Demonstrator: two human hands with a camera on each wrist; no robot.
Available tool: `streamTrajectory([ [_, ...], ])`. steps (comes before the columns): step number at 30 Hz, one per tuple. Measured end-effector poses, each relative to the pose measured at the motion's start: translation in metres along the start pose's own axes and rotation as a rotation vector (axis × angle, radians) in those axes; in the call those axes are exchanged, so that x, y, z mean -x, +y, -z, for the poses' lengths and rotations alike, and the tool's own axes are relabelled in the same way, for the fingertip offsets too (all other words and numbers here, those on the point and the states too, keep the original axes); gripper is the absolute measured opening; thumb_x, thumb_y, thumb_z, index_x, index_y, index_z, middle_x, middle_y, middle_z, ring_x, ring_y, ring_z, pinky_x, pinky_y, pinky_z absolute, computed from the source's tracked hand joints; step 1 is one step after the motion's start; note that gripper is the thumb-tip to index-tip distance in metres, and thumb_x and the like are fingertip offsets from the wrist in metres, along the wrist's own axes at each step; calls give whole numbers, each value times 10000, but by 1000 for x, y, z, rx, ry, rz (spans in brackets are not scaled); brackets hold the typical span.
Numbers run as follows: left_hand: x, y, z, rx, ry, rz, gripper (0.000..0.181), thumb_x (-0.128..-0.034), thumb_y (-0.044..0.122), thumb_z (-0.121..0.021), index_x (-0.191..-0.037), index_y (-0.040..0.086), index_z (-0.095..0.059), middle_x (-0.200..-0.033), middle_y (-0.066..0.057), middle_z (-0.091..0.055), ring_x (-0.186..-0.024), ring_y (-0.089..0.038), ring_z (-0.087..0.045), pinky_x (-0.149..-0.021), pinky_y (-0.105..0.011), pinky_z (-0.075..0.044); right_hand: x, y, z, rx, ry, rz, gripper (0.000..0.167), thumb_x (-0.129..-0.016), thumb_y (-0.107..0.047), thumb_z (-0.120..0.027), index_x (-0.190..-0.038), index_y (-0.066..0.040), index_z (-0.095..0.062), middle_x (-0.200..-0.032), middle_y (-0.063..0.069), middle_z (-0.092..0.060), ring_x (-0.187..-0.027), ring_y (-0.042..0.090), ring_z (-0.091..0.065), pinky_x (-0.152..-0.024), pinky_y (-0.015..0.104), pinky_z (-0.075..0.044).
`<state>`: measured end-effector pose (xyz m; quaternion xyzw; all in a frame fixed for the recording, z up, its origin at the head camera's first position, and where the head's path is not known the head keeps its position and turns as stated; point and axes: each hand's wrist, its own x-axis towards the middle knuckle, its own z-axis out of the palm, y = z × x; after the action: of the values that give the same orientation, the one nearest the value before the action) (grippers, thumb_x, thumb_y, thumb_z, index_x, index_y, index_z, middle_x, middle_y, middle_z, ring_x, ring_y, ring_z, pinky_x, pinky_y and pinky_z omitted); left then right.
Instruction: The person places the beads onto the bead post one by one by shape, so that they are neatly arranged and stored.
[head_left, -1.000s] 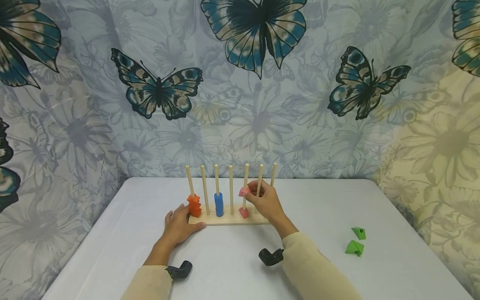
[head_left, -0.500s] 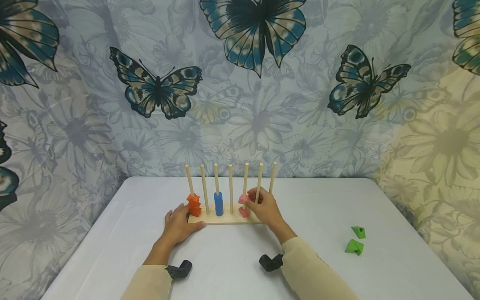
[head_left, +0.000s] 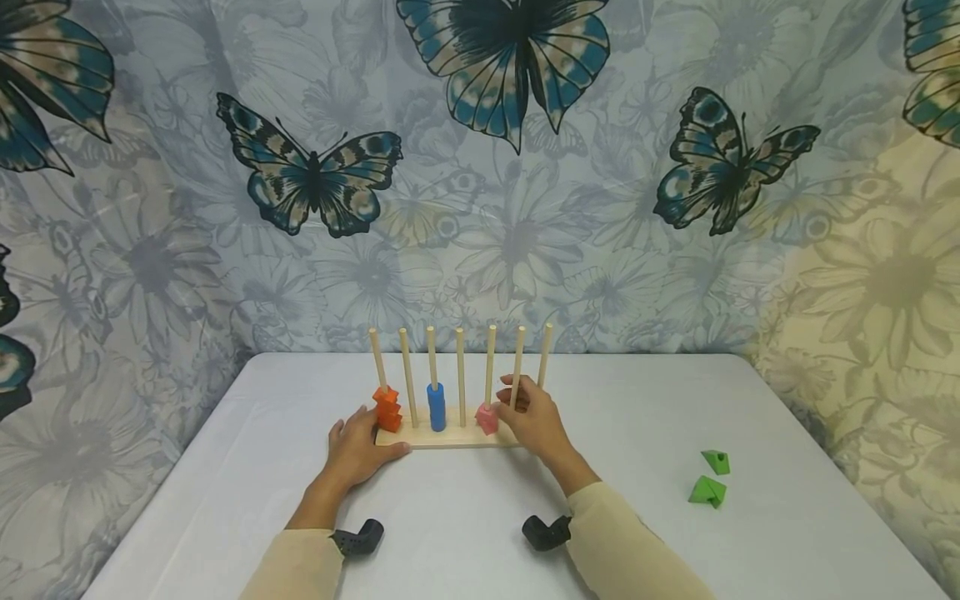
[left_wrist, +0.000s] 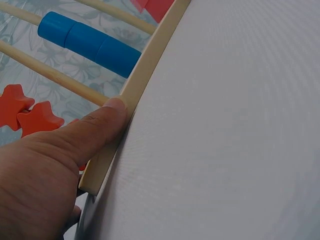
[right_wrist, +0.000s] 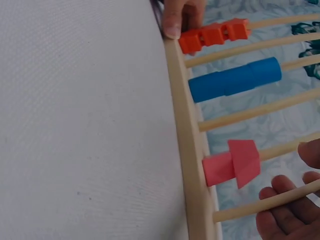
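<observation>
A wooden peg stand (head_left: 450, 440) with several upright pegs stands on the table. My left hand (head_left: 354, 454) holds its left end, the thumb (left_wrist: 100, 122) pressing on the front edge. Orange star blocks (head_left: 387, 410) are stacked on the leftmost peg, and blue cylinders (left_wrist: 82, 41) sit on the third. On the fifth peg, a pink block (right_wrist: 245, 162) rests turned on top of a lower pink block (right_wrist: 218, 169). Beside them is my right hand (head_left: 538, 423), its thumb and fingers apart around the sixth peg, holding nothing. The right wrist view shows its thumb (right_wrist: 311, 152) clear of the pink blocks.
Two green blocks (head_left: 708, 492) lie on the white table (head_left: 615, 417) to the right, one with a visible hole. Behind the table hangs a butterfly-patterned cloth (head_left: 517, 250). Each wrist carries a black device (head_left: 546, 533).
The upper pink block has slid down the fifth peg onto the lower one. My right hand went down with it and has let go. My left hand stays on the stand.
</observation>
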<state>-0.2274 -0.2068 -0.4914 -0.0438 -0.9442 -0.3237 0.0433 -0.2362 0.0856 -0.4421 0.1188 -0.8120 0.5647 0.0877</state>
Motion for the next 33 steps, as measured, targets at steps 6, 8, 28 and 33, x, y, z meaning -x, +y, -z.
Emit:
streamTrajectory([
  [6,-1,0,0,-1,-1,3,826,-748,428,-814,-1377,0,-491,-1394,-210,-484,-1382,-410,-251,-1083,-614,-9,6,-14,17,4,7,74,458,-871,-17,-697,-1299,20,-541,-1138,202,-644,-1080,334,-613,-929,410,-480],
  [8,-1,0,0,1,-2,2,821,-748,422,-816,-1376,3,-494,-1393,-207,-486,-1383,-409,-251,-1083,-612,-8,8,-20,24,0,11,93,471,-875,-26,-695,-1315,19,-532,-1163,194,-635,-1099,321,-604,-938,415,-473],
  [28,0,-1,-2,5,8,-14,797,-754,426,-810,-1361,6,-513,-1377,-215,-498,-1368,-416,-281,-1081,-615,-27,51,-82,121,125,244,407,444,-802,178,-669,-1224,107,-551,-1058,220,-612,-946,297,-604,-793,192,-490],
  [33,2,-1,0,8,19,-29,793,-749,426,-814,-1359,13,-520,-1369,-210,-508,-1364,-420,-285,-1080,-610,-32,56,-61,157,146,318,421,509,-793,185,-675,-1271,66,-546,-1108,198,-598,-992,133,-595,-820,164,-468],
])
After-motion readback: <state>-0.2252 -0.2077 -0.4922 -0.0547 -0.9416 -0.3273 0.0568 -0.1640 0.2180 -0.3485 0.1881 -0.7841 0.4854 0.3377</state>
